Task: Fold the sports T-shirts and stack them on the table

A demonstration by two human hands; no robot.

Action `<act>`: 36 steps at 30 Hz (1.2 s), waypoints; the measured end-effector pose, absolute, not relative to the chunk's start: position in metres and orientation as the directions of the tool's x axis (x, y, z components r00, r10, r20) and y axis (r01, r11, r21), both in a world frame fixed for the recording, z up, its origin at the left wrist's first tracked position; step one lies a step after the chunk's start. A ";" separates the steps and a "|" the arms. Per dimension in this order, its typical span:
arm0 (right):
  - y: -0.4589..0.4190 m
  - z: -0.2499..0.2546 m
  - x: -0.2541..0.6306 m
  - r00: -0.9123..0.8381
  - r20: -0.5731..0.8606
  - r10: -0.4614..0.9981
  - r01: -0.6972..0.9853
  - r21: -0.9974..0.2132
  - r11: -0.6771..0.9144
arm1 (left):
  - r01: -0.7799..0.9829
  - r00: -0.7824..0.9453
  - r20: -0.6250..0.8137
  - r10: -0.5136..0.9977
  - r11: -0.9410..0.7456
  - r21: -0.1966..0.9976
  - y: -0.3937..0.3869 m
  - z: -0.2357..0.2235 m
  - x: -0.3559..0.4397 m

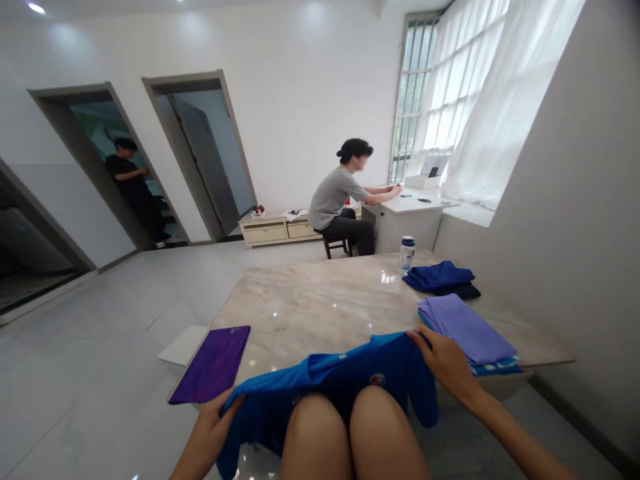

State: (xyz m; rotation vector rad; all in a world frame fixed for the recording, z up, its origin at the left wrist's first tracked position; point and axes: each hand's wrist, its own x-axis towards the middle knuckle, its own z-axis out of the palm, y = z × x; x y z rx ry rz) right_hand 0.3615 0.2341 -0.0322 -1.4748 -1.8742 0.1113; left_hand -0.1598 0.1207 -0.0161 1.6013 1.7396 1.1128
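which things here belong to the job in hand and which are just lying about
In the job: blue shirt, gripped by the left hand and right hand; probably the purple garment, lavender garment and dark blue garment.

Just lying about: bottle on the table; white box on the desk.

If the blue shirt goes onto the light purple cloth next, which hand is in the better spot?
Probably the right hand: it pinches the blue shirt close to the light purple cloth. The left hand holds the shirt's other end, nearer the dark purple cloth.
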 end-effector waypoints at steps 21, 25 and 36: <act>0.208 0.114 0.353 -0.286 0.533 0.796 0.671 -0.482 0.564 | 0.650 -0.029 0.343 0.939 -0.243 0.720 0.097 0.108 -0.115; 0.205 0.113 0.369 -0.117 0.623 0.773 0.627 -0.557 0.545 | 0.661 -0.041 0.427 0.903 -0.295 0.689 0.100 0.110 -0.114; 0.205 0.007 0.371 0.105 0.657 0.747 0.763 -0.535 0.363 | 0.932 -0.207 0.397 0.894 0.057 0.359 0.081 0.039 -0.165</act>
